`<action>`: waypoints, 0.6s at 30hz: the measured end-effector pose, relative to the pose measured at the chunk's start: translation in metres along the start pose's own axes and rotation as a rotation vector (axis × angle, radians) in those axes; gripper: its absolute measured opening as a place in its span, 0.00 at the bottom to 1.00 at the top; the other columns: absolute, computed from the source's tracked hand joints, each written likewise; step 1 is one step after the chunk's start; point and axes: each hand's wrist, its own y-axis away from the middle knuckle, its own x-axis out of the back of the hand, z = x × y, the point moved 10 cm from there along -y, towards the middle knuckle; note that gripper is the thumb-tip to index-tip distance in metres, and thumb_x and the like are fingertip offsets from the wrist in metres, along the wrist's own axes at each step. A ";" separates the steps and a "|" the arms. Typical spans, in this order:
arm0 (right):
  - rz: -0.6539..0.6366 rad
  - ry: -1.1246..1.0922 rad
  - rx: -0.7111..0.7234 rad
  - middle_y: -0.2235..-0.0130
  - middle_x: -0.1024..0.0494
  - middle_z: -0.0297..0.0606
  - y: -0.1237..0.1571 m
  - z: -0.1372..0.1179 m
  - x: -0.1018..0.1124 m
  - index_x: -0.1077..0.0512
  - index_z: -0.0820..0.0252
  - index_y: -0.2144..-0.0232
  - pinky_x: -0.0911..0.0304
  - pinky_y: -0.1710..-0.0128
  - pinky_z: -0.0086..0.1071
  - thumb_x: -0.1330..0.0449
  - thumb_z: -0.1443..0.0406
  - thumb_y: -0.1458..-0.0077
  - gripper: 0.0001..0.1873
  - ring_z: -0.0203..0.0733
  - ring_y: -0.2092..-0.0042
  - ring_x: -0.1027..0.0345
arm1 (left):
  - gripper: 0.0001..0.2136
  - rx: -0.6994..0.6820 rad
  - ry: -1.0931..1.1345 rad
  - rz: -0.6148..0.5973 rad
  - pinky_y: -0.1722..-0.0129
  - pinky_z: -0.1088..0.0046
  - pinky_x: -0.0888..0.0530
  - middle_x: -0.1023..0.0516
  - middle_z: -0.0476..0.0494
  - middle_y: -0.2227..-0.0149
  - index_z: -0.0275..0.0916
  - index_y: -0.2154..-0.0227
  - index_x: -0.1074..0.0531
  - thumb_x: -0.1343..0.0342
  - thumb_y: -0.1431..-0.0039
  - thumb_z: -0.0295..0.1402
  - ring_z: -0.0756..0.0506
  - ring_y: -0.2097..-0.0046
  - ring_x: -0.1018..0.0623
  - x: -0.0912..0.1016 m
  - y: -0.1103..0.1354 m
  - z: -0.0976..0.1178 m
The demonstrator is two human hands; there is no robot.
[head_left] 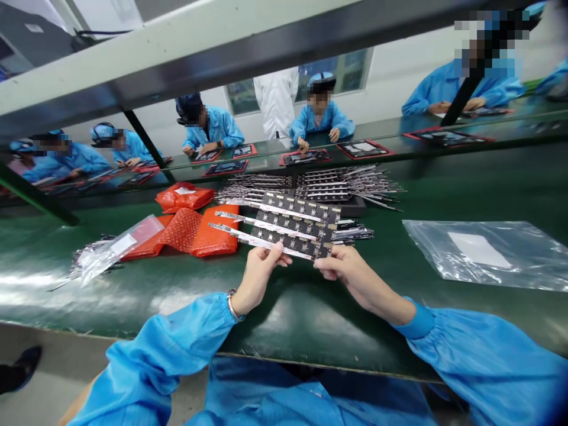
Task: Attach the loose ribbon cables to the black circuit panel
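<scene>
A: Head view first: what's being held?

B: A black board [288, 222] with pale strips [266, 226] across it, raised above the green surface [310, 325]. Make it the clock's centre, twelve on the far side.

A: And the hands?

B: The left hand [262, 269] is at seven o'clock, its grip pinched on the near edge. The right hand [344, 263] is at five, its grip clamped on the near right corner.

A: What's around them?

B: A pile of similar boards [327, 188] at twelve to one, red bubble wrap [216, 234] at nine, a clear bag [523, 254] at three.

A: How will it handle?

B: Light and fairly stiff, I'd judge, though the strip ends poking out toward nine look easily bent. Hold it by its edges.
</scene>
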 end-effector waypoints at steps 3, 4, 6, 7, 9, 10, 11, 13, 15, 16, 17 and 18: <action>0.012 -0.065 -0.030 0.81 0.43 0.30 0.000 0.007 0.001 0.42 0.63 0.81 0.56 0.77 0.26 0.35 0.61 0.57 0.18 0.28 0.77 0.51 | 0.20 0.028 0.033 -0.038 0.62 0.75 0.25 0.22 0.39 0.68 0.31 0.67 0.25 0.36 0.47 0.48 0.48 0.64 0.22 -0.006 0.005 -0.002; 0.006 -0.078 -0.044 0.81 0.44 0.30 0.000 0.009 0.000 0.42 0.63 0.81 0.56 0.77 0.26 0.35 0.61 0.57 0.19 0.28 0.77 0.52 | 0.20 0.027 0.032 -0.043 0.62 0.75 0.24 0.21 0.39 0.67 0.31 0.67 0.25 0.36 0.47 0.47 0.48 0.64 0.21 -0.006 0.006 -0.002; -0.031 -0.081 -0.064 0.80 0.42 0.30 0.000 0.012 -0.004 0.40 0.64 0.78 0.54 0.76 0.26 0.34 0.60 0.56 0.19 0.28 0.76 0.50 | 0.21 0.027 0.026 -0.039 0.61 0.75 0.23 0.21 0.38 0.67 0.29 0.67 0.25 0.36 0.48 0.47 0.47 0.65 0.20 -0.004 0.006 0.001; -0.058 -0.072 -0.070 0.78 0.39 0.31 0.000 0.014 -0.007 0.38 0.64 0.76 0.52 0.76 0.25 0.34 0.58 0.54 0.18 0.28 0.75 0.48 | 0.21 0.028 0.032 -0.035 0.61 0.75 0.23 0.21 0.37 0.67 0.29 0.67 0.25 0.35 0.48 0.46 0.47 0.65 0.20 -0.002 0.004 0.003; -0.104 -0.033 -0.066 0.72 0.33 0.35 -0.002 0.018 -0.013 0.33 0.65 0.68 0.47 0.75 0.25 0.36 0.54 0.49 0.19 0.29 0.73 0.44 | 0.19 0.024 0.063 -0.020 0.61 0.76 0.22 0.21 0.37 0.66 0.28 0.66 0.26 0.34 0.48 0.43 0.48 0.65 0.20 0.005 -0.005 0.012; -0.109 -0.003 -0.057 0.69 0.31 0.36 -0.003 0.021 -0.014 0.32 0.65 0.63 0.46 0.74 0.25 0.38 0.52 0.47 0.21 0.30 0.72 0.42 | 0.17 0.014 0.082 -0.004 0.61 0.76 0.22 0.21 0.38 0.66 0.27 0.66 0.26 0.35 0.47 0.40 0.48 0.65 0.20 0.010 -0.014 0.018; -0.105 0.034 -0.046 0.67 0.30 0.37 -0.005 0.024 -0.014 0.32 0.65 0.59 0.45 0.74 0.25 0.39 0.50 0.46 0.23 0.30 0.72 0.41 | 0.14 -0.005 0.099 0.022 0.60 0.75 0.22 0.21 0.38 0.65 0.27 0.65 0.27 0.36 0.45 0.36 0.48 0.65 0.20 0.017 -0.025 0.027; -0.096 0.131 -0.020 0.67 0.30 0.38 -0.009 0.030 -0.014 0.32 0.66 0.56 0.44 0.76 0.25 0.41 0.50 0.45 0.24 0.30 0.73 0.41 | 0.07 -0.061 0.105 0.107 0.59 0.74 0.22 0.22 0.40 0.66 0.28 0.66 0.29 0.42 0.40 0.29 0.49 0.65 0.20 0.036 -0.058 0.047; -0.103 0.262 0.036 0.69 0.28 0.38 -0.011 0.031 -0.017 0.31 0.66 0.59 0.44 0.75 0.26 0.43 0.53 0.44 0.20 0.32 0.73 0.40 | 0.04 -0.092 0.093 0.188 0.57 0.74 0.23 0.23 0.42 0.67 0.29 0.67 0.32 0.46 0.37 0.25 0.49 0.63 0.20 0.054 -0.101 0.063; -0.117 0.326 0.071 0.69 0.28 0.39 -0.011 0.031 -0.019 0.30 0.66 0.60 0.43 0.73 0.26 0.44 0.55 0.43 0.18 0.32 0.72 0.39 | 0.04 -0.083 0.080 0.204 0.57 0.74 0.23 0.24 0.42 0.67 0.29 0.67 0.33 0.47 0.36 0.25 0.49 0.63 0.20 0.060 -0.126 0.068; -0.131 0.382 0.102 0.69 0.27 0.39 -0.011 0.029 -0.022 0.29 0.65 0.61 0.42 0.71 0.27 0.45 0.57 0.42 0.16 0.33 0.70 0.37 | 0.04 -0.069 0.065 0.223 0.58 0.75 0.23 0.25 0.42 0.69 0.29 0.68 0.34 0.47 0.36 0.24 0.49 0.64 0.20 0.066 -0.152 0.070; -0.143 0.425 0.126 0.68 0.26 0.39 -0.010 0.028 -0.024 0.29 0.65 0.62 0.42 0.69 0.27 0.46 0.58 0.42 0.15 0.34 0.68 0.36 | 0.04 -0.041 0.052 0.245 0.59 0.75 0.23 0.25 0.42 0.69 0.28 0.68 0.34 0.48 0.36 0.23 0.49 0.65 0.21 0.071 -0.177 0.069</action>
